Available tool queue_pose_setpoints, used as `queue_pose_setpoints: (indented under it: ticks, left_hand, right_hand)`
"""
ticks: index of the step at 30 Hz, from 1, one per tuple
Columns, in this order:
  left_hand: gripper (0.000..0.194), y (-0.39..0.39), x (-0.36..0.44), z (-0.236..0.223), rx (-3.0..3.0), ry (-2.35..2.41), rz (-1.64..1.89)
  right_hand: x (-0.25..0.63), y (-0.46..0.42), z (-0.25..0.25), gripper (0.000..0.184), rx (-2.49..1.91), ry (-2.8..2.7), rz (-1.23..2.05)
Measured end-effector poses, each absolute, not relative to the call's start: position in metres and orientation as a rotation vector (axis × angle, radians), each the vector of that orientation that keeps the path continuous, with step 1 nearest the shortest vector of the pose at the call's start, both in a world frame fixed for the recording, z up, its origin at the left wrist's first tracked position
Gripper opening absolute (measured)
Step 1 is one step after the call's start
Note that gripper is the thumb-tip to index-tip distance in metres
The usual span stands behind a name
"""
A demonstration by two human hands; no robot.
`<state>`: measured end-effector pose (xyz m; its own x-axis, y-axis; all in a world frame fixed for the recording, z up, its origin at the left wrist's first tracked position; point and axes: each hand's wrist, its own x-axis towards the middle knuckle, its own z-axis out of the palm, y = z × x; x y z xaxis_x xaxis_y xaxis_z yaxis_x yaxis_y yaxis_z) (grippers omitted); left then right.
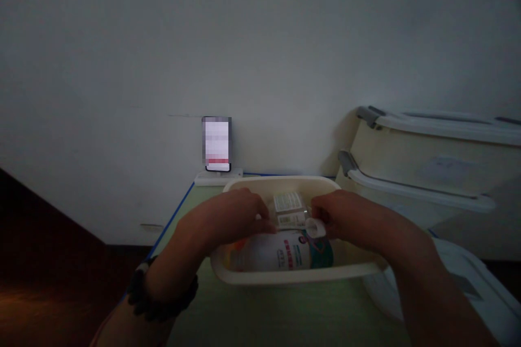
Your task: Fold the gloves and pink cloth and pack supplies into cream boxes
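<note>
A cream plastic bin (297,276) stands in front of me, with both hands over it. Inside lies a large white bottle (264,255) on its side, with pink and teal print. Behind it is a smaller package (288,203) with white labels and fine print. My right hand (331,214) is closed at the package's right side, its fingers around a small white, round-ended piece like a cap (315,227). My left hand (240,219) is closed at the package's left side, thumb and fingers close together; what they hold is mostly hidden.
A phone (217,143) on a white stand leans near the wall at the table's back edge. Stacked lidded storage boxes (427,168) stand at the right. A white lid (468,276) lies right of the bin. The green table (285,317) has blue edging.
</note>
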<state>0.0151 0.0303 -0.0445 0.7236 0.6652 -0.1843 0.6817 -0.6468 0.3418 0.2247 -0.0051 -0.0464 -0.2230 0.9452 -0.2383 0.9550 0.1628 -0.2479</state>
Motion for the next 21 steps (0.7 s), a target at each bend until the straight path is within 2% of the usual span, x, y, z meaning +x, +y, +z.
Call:
queue_pose_setpoints:
  ticks: [11, 16, 21]
  left_hand:
    - [0.019, 0.034, 0.026, -0.056, 2.696, 1.184, -0.183]
    - [0.020, 0.032, 0.021, -0.048, 2.594, 1.039, -0.066]
    - [0.017, 0.031, 0.026, -0.044, 2.572, 1.060, -0.069]
  right_hand:
    - [0.213, -0.012, -0.042, 0.016, 1.948, 2.390, -0.449]
    - [0.217, -0.013, -0.039, 0.010, 1.969, 2.350, -0.483]
    - [0.218, -0.021, -0.032, 0.014, 2.011, 2.358, -0.494]
